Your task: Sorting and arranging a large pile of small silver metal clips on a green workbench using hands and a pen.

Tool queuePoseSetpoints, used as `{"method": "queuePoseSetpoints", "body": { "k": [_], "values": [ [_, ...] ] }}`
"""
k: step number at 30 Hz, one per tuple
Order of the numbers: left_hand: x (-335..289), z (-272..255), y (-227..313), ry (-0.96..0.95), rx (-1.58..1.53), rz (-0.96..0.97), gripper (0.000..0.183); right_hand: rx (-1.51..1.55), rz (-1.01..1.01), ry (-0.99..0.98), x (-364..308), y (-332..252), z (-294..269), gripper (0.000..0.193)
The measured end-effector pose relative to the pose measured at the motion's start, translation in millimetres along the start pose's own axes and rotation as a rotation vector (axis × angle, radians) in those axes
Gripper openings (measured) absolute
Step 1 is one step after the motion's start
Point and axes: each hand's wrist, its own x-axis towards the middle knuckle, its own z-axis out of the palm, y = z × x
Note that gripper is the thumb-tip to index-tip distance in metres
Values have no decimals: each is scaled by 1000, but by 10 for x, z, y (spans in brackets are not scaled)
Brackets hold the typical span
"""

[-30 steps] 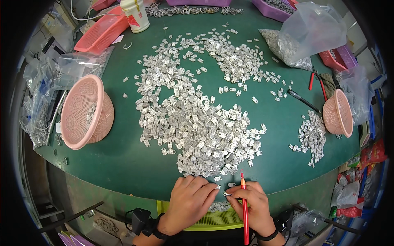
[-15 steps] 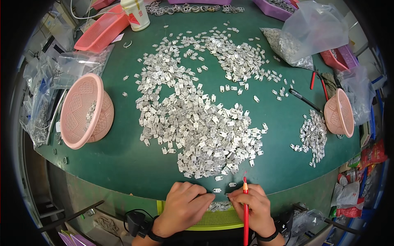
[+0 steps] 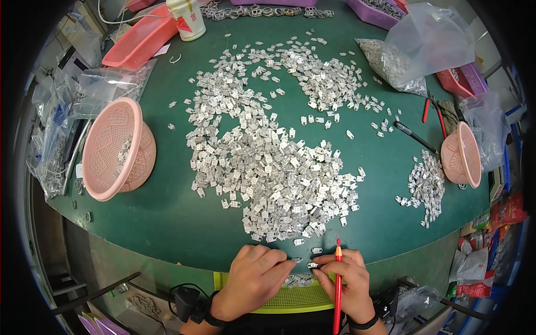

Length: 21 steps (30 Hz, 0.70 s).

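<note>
At the table's near edge my left hand point(image 3: 251, 278) is closed, thumb and forefinger pinched at one end of a small silver metal tag point(image 3: 297, 259). My right hand point(image 3: 352, 282) grips a red pencil point(image 3: 338, 285), its tip pointing away from me. Between the thumb and forefinger of that same hand sits another silver tag point(image 3: 312, 266). Two loose tags lie just beyond my fingers, one of them a single tag point(image 3: 299, 242) by the heap. The big heap of tags point(image 3: 279, 178) spreads over the table's middle.
A yellow-green basket point(image 3: 290, 301) holding tags is below the table edge. Pink baskets stand left point(image 3: 120, 151) and right point(image 3: 462, 153), the right one beside a smaller tag pile point(image 3: 427, 187). A black pen point(image 3: 416, 137), red-handled pliers point(image 3: 435, 114) and a bag of tags point(image 3: 391, 64) lie right.
The tag at my left fingertips has tilted and shifted slightly right. My right fingers have turned their tag so its face shows, and the pencil has moved a little right.
</note>
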Motion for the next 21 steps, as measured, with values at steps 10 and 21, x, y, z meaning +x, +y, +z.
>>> {"method": "queuePoseSetpoints", "body": {
  "k": [10,21],
  "values": [
    [-31,-15,-11,-5,-20,-32,19,36,8,-16,-18,23,-20,22],
    [23,-7,-13,-45,-21,-37,17,319,203,175,-75,-10,28,43]
  ]
}}
